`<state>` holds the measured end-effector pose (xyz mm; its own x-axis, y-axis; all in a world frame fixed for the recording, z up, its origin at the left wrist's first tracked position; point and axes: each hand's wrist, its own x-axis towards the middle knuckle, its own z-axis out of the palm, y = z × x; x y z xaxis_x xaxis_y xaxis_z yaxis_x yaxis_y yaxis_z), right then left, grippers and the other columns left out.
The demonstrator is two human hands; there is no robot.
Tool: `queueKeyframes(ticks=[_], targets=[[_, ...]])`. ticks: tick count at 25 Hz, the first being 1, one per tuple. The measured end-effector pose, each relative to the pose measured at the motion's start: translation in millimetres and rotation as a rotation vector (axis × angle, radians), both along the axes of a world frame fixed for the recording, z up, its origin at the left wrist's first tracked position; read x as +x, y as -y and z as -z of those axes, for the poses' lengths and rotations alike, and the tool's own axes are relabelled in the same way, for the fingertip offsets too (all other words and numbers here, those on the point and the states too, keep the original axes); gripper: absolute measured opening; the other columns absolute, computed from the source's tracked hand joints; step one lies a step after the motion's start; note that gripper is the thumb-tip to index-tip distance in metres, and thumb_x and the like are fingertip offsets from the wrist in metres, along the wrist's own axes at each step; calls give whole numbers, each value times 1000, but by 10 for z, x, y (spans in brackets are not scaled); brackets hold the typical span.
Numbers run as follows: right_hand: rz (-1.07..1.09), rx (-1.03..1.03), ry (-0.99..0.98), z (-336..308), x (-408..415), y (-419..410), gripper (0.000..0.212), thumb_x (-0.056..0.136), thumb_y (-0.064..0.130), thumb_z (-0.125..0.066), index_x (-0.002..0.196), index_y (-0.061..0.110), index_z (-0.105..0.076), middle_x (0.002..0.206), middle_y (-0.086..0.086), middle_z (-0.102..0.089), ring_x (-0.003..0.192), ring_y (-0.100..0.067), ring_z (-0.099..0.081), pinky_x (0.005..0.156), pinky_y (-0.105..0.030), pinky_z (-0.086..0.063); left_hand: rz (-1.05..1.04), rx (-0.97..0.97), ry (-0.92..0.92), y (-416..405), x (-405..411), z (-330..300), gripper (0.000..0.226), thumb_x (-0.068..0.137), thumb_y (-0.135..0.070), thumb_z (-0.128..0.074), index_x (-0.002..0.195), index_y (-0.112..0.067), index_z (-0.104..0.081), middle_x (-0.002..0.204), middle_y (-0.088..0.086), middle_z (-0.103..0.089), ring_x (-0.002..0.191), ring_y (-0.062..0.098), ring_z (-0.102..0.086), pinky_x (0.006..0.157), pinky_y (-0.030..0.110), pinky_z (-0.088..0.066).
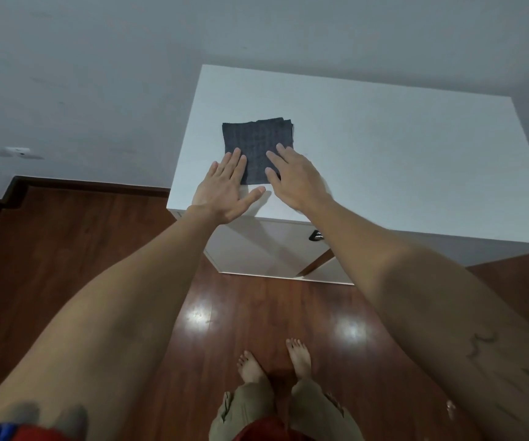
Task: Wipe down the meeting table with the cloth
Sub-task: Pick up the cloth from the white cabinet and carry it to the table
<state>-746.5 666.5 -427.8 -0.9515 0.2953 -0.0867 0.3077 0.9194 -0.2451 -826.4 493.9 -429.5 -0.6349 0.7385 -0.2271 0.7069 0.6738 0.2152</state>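
A dark grey folded cloth (256, 144) lies flat on the white table (400, 160), near its left front corner. My left hand (226, 190) is spread flat, its fingertips resting on the cloth's lower left edge and its palm on the tabletop. Over the cloth's lower right corner lies my right hand (295, 176), fingers apart and touching the fabric. Neither hand grips the cloth.
The table stands against a pale grey wall. Its front panel carries a dark handle (315, 236). A glossy brown wooden floor (97, 237) surrounds it, with my bare feet (272, 361) in front. A white wall socket (18, 151) sits at the left.
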Motion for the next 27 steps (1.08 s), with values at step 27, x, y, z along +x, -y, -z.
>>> queueKeyframes(ticks=[27], targets=[[-227, 211, 134, -3, 780, 303, 81, 99, 45, -60, 162, 17, -16, 169, -5, -19, 157, -19, -14, 116, -34, -37, 0, -26, -298, 384, 745, 110, 55, 105, -8, -34, 157, -9, -16, 165, 9, -19, 151, 23, -22, 122, 32, -13]])
